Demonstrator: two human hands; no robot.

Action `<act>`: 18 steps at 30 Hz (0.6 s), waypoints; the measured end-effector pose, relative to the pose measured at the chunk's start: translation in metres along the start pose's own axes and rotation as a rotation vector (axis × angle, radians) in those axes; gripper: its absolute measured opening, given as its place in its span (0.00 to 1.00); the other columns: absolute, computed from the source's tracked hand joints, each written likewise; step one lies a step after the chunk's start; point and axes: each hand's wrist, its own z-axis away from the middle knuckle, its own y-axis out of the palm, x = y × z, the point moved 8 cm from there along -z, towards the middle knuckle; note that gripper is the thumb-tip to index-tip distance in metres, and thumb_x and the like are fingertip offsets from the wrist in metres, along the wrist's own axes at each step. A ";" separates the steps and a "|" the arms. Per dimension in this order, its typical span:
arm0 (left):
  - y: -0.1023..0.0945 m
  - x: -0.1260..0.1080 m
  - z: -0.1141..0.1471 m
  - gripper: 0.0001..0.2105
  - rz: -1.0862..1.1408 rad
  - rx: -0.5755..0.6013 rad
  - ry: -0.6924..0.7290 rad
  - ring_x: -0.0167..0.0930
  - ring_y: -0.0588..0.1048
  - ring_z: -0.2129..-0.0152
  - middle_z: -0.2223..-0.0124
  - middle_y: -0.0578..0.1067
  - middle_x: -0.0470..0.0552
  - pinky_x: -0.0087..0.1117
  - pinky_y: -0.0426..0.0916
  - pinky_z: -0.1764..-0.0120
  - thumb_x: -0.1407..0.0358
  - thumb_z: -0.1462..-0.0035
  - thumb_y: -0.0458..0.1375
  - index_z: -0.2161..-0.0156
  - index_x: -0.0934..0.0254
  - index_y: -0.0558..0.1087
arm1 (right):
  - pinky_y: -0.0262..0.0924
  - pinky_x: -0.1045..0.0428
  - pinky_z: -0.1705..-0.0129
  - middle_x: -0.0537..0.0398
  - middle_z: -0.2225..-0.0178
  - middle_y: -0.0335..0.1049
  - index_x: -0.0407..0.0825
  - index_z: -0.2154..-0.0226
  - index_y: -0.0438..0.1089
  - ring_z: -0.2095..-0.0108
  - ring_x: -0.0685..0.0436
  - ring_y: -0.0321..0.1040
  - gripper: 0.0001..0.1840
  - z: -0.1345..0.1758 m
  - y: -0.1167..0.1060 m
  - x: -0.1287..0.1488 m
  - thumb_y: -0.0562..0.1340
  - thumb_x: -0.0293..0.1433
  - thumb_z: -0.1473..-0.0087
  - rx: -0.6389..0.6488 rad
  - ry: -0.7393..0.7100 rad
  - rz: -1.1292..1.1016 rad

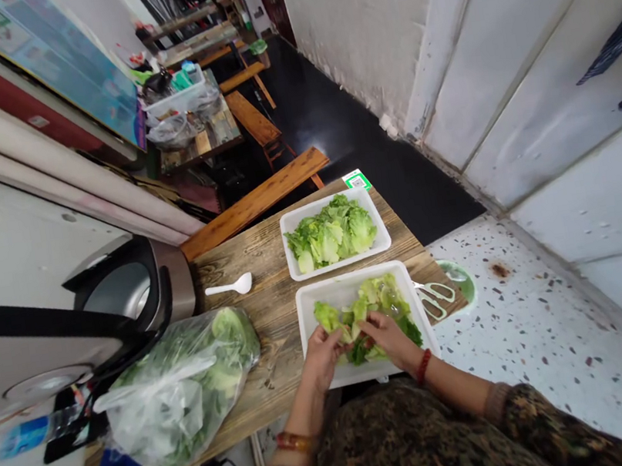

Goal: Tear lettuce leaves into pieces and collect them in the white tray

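Note:
Both my hands are over the near white tray (309, 295), which holds loose green leaves. My left hand (324, 352) pinches a pale green lettuce leaf (328, 314) at the tray's left side. Close beside it, my right hand (385, 335) has its fingers closed on lettuce too, a piece near the tray's middle. Whether both hands grip one leaf or two pieces I cannot tell. Just beyond, a second white tray (292, 265) is filled with lettuce leaves (334, 233).
Left on the wooden table (270, 332) lie a clear bag of lettuce (187, 384) and a white spoon (231, 285). A rice cooker (164, 286) stands open behind the bag. Scissors (436, 296) lie right of the near tray. A wooden bench (260, 202) is beyond the table.

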 end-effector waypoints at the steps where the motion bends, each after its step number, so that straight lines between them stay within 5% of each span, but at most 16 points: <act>1: -0.005 0.002 -0.001 0.19 0.080 -0.032 -0.013 0.32 0.78 0.71 0.65 0.80 0.51 0.33 0.74 0.68 0.65 0.62 0.73 0.64 0.64 0.73 | 0.61 0.53 0.73 0.57 0.74 0.69 0.51 0.72 0.66 0.74 0.47 0.67 0.23 -0.001 -0.004 -0.003 0.64 0.53 0.52 -0.030 0.013 -0.022; 4: -0.016 0.003 -0.004 0.17 0.214 -0.109 0.006 0.33 0.80 0.68 0.64 0.81 0.50 0.34 0.75 0.64 0.68 0.61 0.71 0.65 0.63 0.70 | 0.61 0.52 0.73 0.58 0.77 0.68 0.52 0.75 0.62 0.76 0.47 0.64 0.22 -0.005 -0.019 -0.001 0.61 0.54 0.50 -0.083 -0.005 0.074; 7: -0.015 0.001 -0.003 0.18 0.166 -0.104 0.035 0.33 0.80 0.69 0.65 0.80 0.50 0.32 0.74 0.66 0.68 0.60 0.71 0.64 0.63 0.71 | 0.62 0.50 0.69 0.56 0.77 0.67 0.52 0.77 0.61 0.74 0.46 0.64 0.19 -0.008 -0.021 0.020 0.60 0.48 0.47 -0.066 -0.177 0.353; 12: 0.012 0.015 0.004 0.27 0.115 0.122 -0.063 0.36 0.79 0.63 0.57 0.80 0.56 0.33 0.73 0.64 0.65 0.63 0.75 0.55 0.63 0.75 | 0.64 0.47 0.56 0.51 0.63 0.75 0.51 0.63 0.74 0.61 0.42 0.70 0.09 -0.002 0.021 0.036 0.60 0.33 0.47 0.125 -0.385 0.637; 15: -0.004 0.019 0.002 0.23 0.157 0.002 -0.060 0.33 0.78 0.68 0.63 0.80 0.54 0.32 0.73 0.66 0.62 0.62 0.75 0.59 0.65 0.76 | 0.65 0.48 0.54 0.53 0.58 0.77 0.54 0.52 0.74 0.60 0.43 0.72 0.18 -0.007 0.033 0.027 0.58 0.30 0.44 0.305 -0.338 0.587; 18: -0.031 0.019 -0.002 0.15 0.204 -0.141 -0.071 0.28 0.75 0.74 0.71 0.78 0.48 0.30 0.72 0.68 0.65 0.58 0.73 0.64 0.65 0.75 | 0.65 0.48 0.53 0.51 0.58 0.77 0.51 0.53 0.74 0.59 0.43 0.73 0.17 -0.030 0.000 0.027 0.55 0.30 0.41 0.208 -0.284 0.731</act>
